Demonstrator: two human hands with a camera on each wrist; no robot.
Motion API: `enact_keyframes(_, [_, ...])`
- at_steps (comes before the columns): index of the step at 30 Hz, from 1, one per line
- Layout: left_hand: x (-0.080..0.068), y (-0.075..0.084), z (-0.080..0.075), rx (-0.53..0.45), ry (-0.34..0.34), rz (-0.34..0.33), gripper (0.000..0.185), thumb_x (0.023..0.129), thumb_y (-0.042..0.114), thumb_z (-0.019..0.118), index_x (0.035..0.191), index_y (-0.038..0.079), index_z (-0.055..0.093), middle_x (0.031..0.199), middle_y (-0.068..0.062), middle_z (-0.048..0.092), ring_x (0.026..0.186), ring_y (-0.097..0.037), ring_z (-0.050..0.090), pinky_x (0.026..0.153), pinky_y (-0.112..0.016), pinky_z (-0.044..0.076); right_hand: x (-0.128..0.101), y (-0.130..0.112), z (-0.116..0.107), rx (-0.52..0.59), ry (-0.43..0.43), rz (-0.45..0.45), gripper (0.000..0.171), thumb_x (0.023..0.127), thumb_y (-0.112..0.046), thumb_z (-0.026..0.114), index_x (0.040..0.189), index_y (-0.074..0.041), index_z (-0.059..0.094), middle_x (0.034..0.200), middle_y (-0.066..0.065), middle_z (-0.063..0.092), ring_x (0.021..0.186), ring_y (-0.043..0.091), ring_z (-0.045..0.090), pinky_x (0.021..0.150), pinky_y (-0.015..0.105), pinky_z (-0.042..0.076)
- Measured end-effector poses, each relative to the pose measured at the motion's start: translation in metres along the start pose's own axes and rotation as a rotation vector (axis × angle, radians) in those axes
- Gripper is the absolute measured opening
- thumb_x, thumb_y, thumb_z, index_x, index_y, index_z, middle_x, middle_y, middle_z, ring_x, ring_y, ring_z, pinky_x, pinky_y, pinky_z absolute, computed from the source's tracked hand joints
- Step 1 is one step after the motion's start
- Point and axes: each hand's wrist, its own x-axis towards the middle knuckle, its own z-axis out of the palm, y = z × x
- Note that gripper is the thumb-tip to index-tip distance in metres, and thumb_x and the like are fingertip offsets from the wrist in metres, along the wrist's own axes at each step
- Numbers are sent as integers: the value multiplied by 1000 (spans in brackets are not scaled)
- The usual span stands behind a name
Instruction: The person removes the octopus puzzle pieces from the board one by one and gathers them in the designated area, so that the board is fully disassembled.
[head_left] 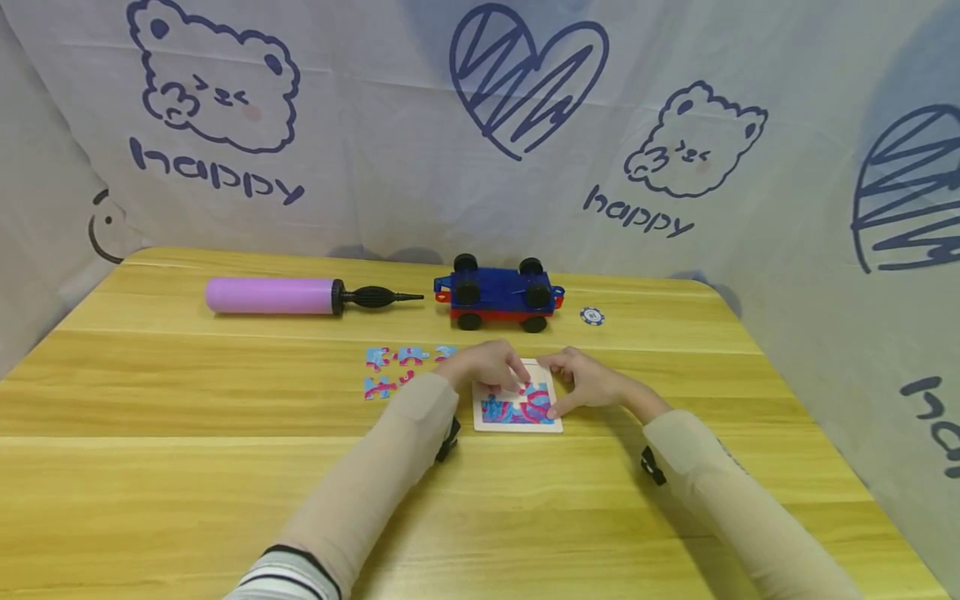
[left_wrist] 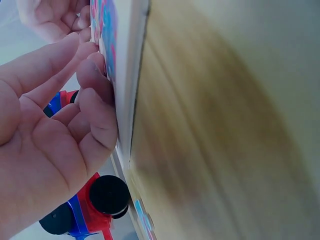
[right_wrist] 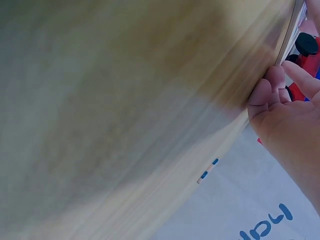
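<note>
A square jigsaw tray (head_left: 517, 428) with a pale frame lies flat, its lower part filled with blue and pink pieces. Over its middle, my left hand (head_left: 487, 364) pinches a puzzle piece (head_left: 534, 388) with thumb and index finger, low over the tray. The other left fingers curl under, close to the frame, as the left wrist view shows. My right hand (head_left: 592, 383) grips the tray's right side, thumb at the lower right corner and fingers at the upper right. Loose puzzle pieces (head_left: 378, 387) lie left of the tray, partly covered by the left forearm.
Behind the tray an upturned blue and red toy wagon (head_left: 498, 292) shows its black wheels. A purple hand pump (head_left: 273, 296) lies at the back left, its nozzle toward the wagon. To the wagon's right is a blue and white poker chip (head_left: 592, 316). A printed white curtain (head_left: 390, 125) hangs behind the table.
</note>
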Motion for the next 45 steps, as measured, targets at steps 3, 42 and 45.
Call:
enact_keyframes(3, [0,1,1,-10,-4,-3,24,84,3,58,106,7,66,53,0,41,42,-8,34,41,-18,32,0,0,0,5,1,-2,75,69,-25,77,128,6,41,102,13,43,86,24,38,73,32,35])
enact_keyframes(42, [4,15,16,-355,115,-90,14,79,-8,58,73,3,53,62,-6,48,48,-14,45,43,-21,36,1,2,1,53,19,-7,76,67,-23,79,127,7,42,94,10,40,79,21,35,67,30,33])
enact_keyframes(45, [5,14,16,-356,115,-95,13,79,-7,58,73,3,53,62,-6,49,49,-15,46,45,-21,38,1,2,2,57,20,-4,75,68,-22,78,127,6,43,93,10,40,79,21,35,66,29,33])
